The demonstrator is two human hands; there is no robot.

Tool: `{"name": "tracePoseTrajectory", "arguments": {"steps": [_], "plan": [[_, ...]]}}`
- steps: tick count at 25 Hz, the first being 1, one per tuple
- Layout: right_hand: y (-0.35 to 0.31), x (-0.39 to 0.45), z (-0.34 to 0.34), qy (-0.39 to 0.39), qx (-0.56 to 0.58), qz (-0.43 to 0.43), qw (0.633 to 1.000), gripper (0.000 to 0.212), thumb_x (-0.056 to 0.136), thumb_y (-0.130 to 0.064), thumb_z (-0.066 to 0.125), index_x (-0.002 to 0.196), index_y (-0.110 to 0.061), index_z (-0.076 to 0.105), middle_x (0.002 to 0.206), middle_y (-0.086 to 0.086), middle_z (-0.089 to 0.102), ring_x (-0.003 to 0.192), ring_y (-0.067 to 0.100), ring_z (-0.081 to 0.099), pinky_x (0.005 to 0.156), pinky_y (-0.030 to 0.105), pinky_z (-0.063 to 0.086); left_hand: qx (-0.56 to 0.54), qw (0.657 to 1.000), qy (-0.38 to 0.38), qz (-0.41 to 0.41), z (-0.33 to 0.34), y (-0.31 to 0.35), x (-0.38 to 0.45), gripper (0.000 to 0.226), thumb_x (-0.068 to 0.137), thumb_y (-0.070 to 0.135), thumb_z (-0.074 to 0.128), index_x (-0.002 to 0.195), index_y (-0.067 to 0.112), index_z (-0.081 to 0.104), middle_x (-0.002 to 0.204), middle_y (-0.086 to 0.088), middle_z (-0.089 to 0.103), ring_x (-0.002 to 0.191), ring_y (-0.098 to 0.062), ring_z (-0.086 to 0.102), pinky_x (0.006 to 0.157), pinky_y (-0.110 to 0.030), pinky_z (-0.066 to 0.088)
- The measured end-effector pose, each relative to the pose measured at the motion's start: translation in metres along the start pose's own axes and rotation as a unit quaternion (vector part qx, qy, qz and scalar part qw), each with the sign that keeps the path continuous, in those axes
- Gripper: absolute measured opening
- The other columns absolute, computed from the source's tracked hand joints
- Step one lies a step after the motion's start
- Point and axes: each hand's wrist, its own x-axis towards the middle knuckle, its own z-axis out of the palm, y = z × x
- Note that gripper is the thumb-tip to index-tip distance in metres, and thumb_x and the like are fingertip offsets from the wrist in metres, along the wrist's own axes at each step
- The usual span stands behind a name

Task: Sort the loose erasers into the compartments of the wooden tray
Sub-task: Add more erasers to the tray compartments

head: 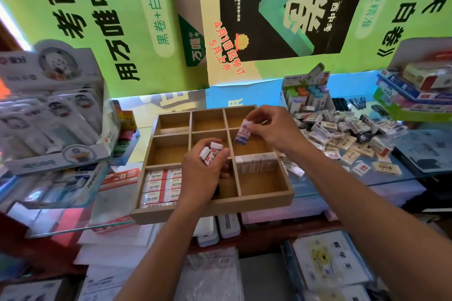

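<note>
A wooden tray (171,212) with nine compartments sits on the glass counter. Its near-left compartment holds rows of white 2B erasers (160,186). A row of upright erasers (254,162) stands along the back of the near-right compartment. My left hand (203,176) hovers over the tray's middle and grips a few white and red erasers (210,153). My right hand (271,127) is above the middle-right compartment and pinches one eraser with a blue and red sleeve (243,133). A heap of loose erasers (342,134) lies on the counter right of the tray.
Display boxes of stationery (56,115) stand left of the tray, another display box (307,95) behind the heap, and stacked boxes (415,90) at the far right. A poster wall rises behind. The glass counter edge (367,184) runs along the front, shelves below.
</note>
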Motion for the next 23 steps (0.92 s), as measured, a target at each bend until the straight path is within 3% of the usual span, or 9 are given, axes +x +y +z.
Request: {"name": "tracePoseTrajectory", "arguments": {"steps": [2, 4, 7, 10, 15, 18, 21, 23], "plan": [[0.004, 0.016, 0.000, 0.013, -0.049, 0.039, 0.998, 0.016, 0.085, -0.014, 0.075, 0.101, -0.016, 0.071, 0.092, -0.004, 0.068, 0.085, 0.008, 0.064, 0.066, 0.018, 0.056, -0.001, 1.000, 0.007, -0.004, 0.001, -0.001, 0.000, 0.013, 0.093, 0.020, 0.066, 0.105, 0.025, 0.061, 0.090, 0.004, 0.068, 0.076, -0.005, 0.070, 0.055, -0.016, 0.054], [0.005, 0.025, 0.009, -0.043, -0.126, 0.043, 0.990, 0.018, 0.086, -0.016, 0.075, 0.103, -0.017, 0.072, 0.095, -0.003, 0.067, 0.082, 0.004, 0.060, 0.057, 0.011, 0.045, 0.000, 1.000, 0.006, -0.002, 0.002, 0.000, 0.000, 0.013, 0.093, 0.021, 0.065, 0.104, 0.027, 0.060, 0.091, 0.005, 0.067, 0.077, -0.003, 0.069, 0.055, -0.015, 0.053], [0.009, 0.033, 0.027, -0.081, -0.171, 0.041, 0.981, 0.018, 0.087, -0.015, 0.074, 0.104, -0.018, 0.075, 0.106, -0.002, 0.069, 0.093, 0.011, 0.059, 0.065, 0.015, 0.041, 0.003, 1.000, 0.004, 0.002, 0.001, -0.001, 0.000, 0.016, 0.093, 0.022, 0.066, 0.099, 0.034, 0.058, 0.091, 0.009, 0.066, 0.078, -0.001, 0.069, 0.054, -0.013, 0.052], [0.015, 0.034, 0.036, -0.051, -0.151, 0.053, 0.986, 0.013, 0.087, -0.012, 0.073, 0.099, -0.018, 0.075, 0.105, 0.000, 0.069, 0.093, 0.012, 0.060, 0.069, 0.018, 0.042, 0.010, 1.000, -0.003, 0.004, 0.001, -0.001, 0.001, 0.017, 0.093, 0.022, 0.066, 0.098, 0.035, 0.057, 0.092, 0.009, 0.067, 0.078, -0.001, 0.069, 0.054, -0.014, 0.052], [0.018, 0.028, 0.045, -0.066, -0.329, -0.039, 0.941, 0.011, 0.089, -0.017, 0.071, 0.099, -0.015, 0.075, 0.104, 0.002, 0.068, 0.087, 0.014, 0.059, 0.075, 0.023, 0.041, 0.008, 1.000, -0.002, -0.001, 0.002, -0.002, 0.001, 0.015, 0.092, 0.022, 0.067, 0.101, 0.031, 0.059, 0.093, 0.007, 0.067, 0.079, -0.003, 0.069, 0.054, -0.015, 0.053], [0.017, 0.030, 0.035, -0.095, -0.290, -0.003, 0.952, 0.014, 0.087, -0.012, 0.069, 0.099, -0.015, 0.075, 0.102, 0.003, 0.072, 0.092, 0.016, 0.064, 0.077, 0.026, 0.046, 0.001, 1.000, -0.006, -0.003, 0.001, -0.002, 0.000, 0.015, 0.092, 0.021, 0.067, 0.104, 0.028, 0.060, 0.094, 0.006, 0.067, 0.079, -0.005, 0.070, 0.055, -0.016, 0.054], [0.015, 0.030, 0.023, -0.156, -0.227, 0.048, 0.960, 0.033, 0.086, 0.002, 0.057, 0.106, -0.018, 0.074, 0.110, 0.003, 0.070, 0.103, 0.017, 0.063, 0.088, 0.029, 0.051, -0.001, 1.000, -0.003, -0.008, 0.002, -0.002, 0.001, 0.017, 0.092, 0.022, 0.067, 0.106, 0.028, 0.059, 0.096, 0.006, 0.066, 0.079, -0.005, 0.070, 0.055, -0.016, 0.054], [0.012, 0.028, 0.023, -0.143, -0.248, 0.034, 0.958, 0.036, 0.087, 0.003, 0.055, 0.110, -0.017, 0.073, 0.115, 0.003, 0.069, 0.104, 0.017, 0.061, 0.089, 0.029, 0.050, -0.006, 1.000, 0.002, -0.014, 0.003, -0.002, 0.001, 0.021, 0.091, 0.021, 0.068, 0.107, 0.029, 0.057, 0.098, 0.006, 0.065, 0.081, -0.007, 0.070, 0.055, -0.015, 0.053]]}}
